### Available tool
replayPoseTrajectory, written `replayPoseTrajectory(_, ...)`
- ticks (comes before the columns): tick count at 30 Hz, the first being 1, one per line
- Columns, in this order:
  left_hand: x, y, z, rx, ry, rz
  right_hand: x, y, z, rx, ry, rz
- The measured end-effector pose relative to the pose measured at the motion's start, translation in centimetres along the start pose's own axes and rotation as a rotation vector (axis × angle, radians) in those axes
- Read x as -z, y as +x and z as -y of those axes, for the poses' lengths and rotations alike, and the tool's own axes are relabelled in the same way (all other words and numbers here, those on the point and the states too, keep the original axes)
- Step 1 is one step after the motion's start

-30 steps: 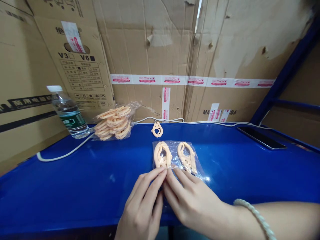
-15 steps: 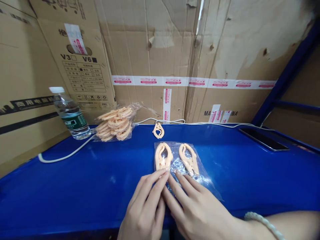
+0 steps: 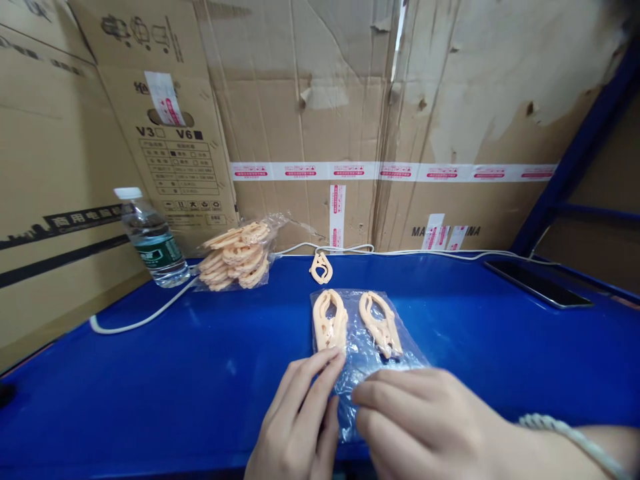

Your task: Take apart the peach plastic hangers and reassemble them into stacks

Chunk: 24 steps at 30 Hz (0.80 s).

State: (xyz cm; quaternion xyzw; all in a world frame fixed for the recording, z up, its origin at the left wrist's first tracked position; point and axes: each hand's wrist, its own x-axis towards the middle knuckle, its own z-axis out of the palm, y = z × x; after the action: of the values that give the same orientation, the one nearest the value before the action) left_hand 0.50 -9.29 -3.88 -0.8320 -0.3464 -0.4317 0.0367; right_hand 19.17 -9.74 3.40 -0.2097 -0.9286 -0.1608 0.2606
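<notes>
A small clear plastic bag [image 3: 367,353] lies flat on the blue table [image 3: 150,373] with two peach plastic clips [image 3: 330,321] inside, side by side. My left hand [image 3: 300,420] presses its extended fingertips on the bag's near left edge. My right hand [image 3: 425,420], a beaded bracelet on its wrist, has its fingers curled and turned sideways over the bag's near end, pinching the film. One loose peach clip [image 3: 321,267] lies farther back. A bigger clear bag holding several peach clips [image 3: 237,257] sits at the back left.
A water bottle [image 3: 150,237] stands at the back left beside a white cable [image 3: 140,321] that runs along the table's rear. A dark phone [image 3: 537,283] lies at the back right. Cardboard boxes [image 3: 350,120] wall off the back and left. A blue frame post [image 3: 575,153] rises at right.
My right hand has turned from flat fingertips on the bag to curled fingers across its near end. The left hand stays on the bag. The view has tilted up slightly.
</notes>
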Motion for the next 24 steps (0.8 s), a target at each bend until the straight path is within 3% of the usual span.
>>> replayPoseTrajectory(1, 0.0, 0.0, 0.0, -0.001, 0.001, -0.001, 0.7, 0.5, -1.0, 0.005, 0.073, -0.117)
replayPoseTrajectory(2, 0.0, 0.0, 0.0, -0.002, 0.0, 0.0, 1.2, 1.2, -2.3, -0.064, 0.091, -0.145)
replayPoseTrajectory(4, -0.1, 0.0, -0.1, 0.009, 0.003, 0.007, 1.1, 2.6, -6.0, -0.171, 0.052, -0.098)
replayPoseTrajectory(7, -0.2, 0.1, -0.4, 0.044, 0.03, -0.003, -1.7, 4.7, -12.6, -0.273, -0.001, 0.097)
replayPoseTrajectory(9, -0.2, 0.1, -0.6, 0.057, 0.038, -0.018, -4.5, 5.7, -16.3, -0.193, -0.017, 0.303)
replayPoseTrajectory(11, -0.2, 0.2, -0.8, 0.065, 0.033, -0.022, -7.2, 6.6, -18.9, -0.155, -0.012, 0.391)
replayPoseTrajectory(14, 0.0, 0.3, -0.9, 0.074, 0.027, -0.015, -10.1, 7.8, -20.6, -0.135, -0.006, 0.507)
replayPoseTrajectory(17, 0.1, 0.4, -0.9, 0.078, 0.022, -0.007, -11.3, 8.6, -20.8, -0.148, -0.015, 0.577)
replayPoseTrajectory(24, 0.1, 0.4, -1.0, 0.104, -0.025, 0.001, -9.7, 7.8, -20.7, -0.207, -0.01, 0.652)
